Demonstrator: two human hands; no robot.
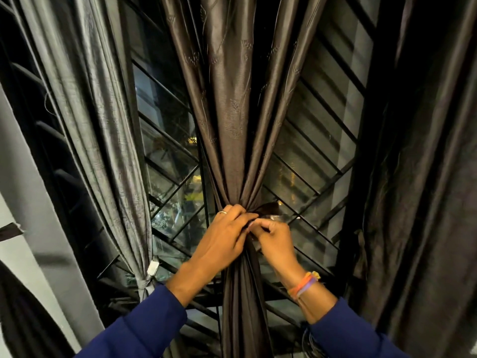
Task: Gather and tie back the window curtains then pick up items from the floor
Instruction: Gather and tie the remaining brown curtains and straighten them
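Middle curtain (pixel 233 120), brown and sheeny, was bunched to a narrow waist in front of the barred window (pixel 317 140). Left hand (pixel 224 235), ring on one finger, was wrapped round the gathered cloth at the waist, fingers curled. Right hand (pixel 275 241) was just beside it, touching, fingers curled and pinching a dark tie-back strip (pixel 268 211) at the same spot. Coloured bands (pixel 303 284) sat on the right wrist above a blue sleeve (pixel 346 332). Left curtain (pixel 108 130), grey, hung already tied low down. Right curtain (pixel 423 177) hung loose and dark.
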